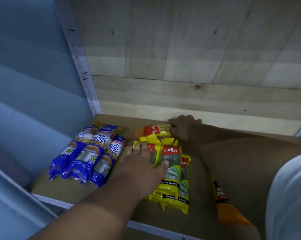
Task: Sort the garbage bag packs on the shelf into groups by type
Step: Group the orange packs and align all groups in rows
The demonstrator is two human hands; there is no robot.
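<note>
Three blue "Singlet Handle" garbage bag packs (87, 153) lie side by side on the left of the brown shelf board (63, 189). To their right lie several yellow "Casa" lemongrass packs (172, 172) in a row. My left hand (142, 163) rests flat on the leftmost yellow packs, fingers spread. At the back, my right hand (182, 129) grips the end of a yellow and red pack (156, 129) lying crosswise behind the row. An orange pack (227, 210) lies at the front right, partly under my right forearm.
A wooden plank wall (198, 66) backs the shelf. A perforated metal upright (83, 70) stands at the back left, with a blue wall beyond it. The shelf's white front edge (146, 226) runs across the bottom. Bare board shows between the blue and yellow groups.
</note>
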